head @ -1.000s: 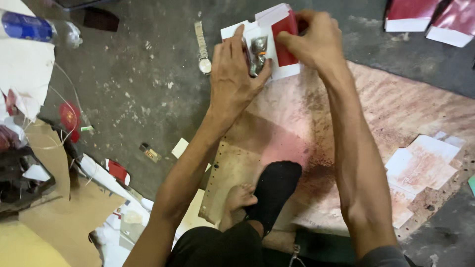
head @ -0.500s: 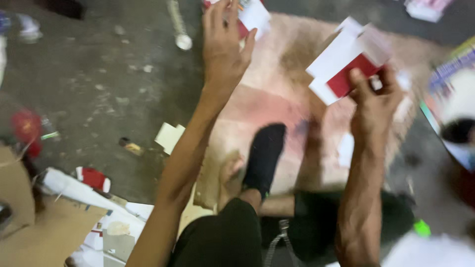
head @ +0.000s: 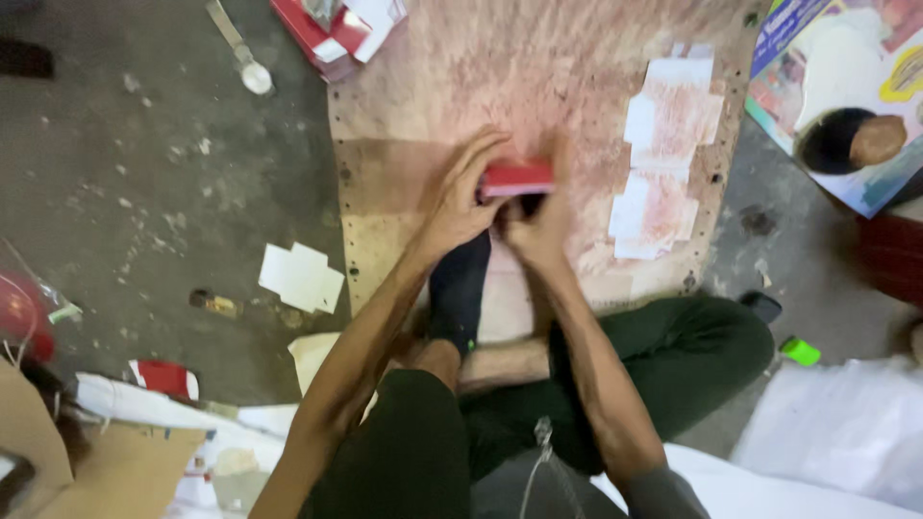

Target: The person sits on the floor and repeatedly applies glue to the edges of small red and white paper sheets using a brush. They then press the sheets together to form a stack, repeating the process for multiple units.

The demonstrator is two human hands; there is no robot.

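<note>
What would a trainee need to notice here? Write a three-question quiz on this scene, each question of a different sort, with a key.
1. True or false: both hands grip the small red folded card box.
2. Which thing lies on the stained pink-brown wooden board to the right of the hands? A) white paper sheets with red smears B) a blue bottle C) a pair of scissors
3. What covers the foot below the left hand and right hand?

Key
1. True.
2. A, the white paper sheets with red smears.
3. A black sock.
</note>
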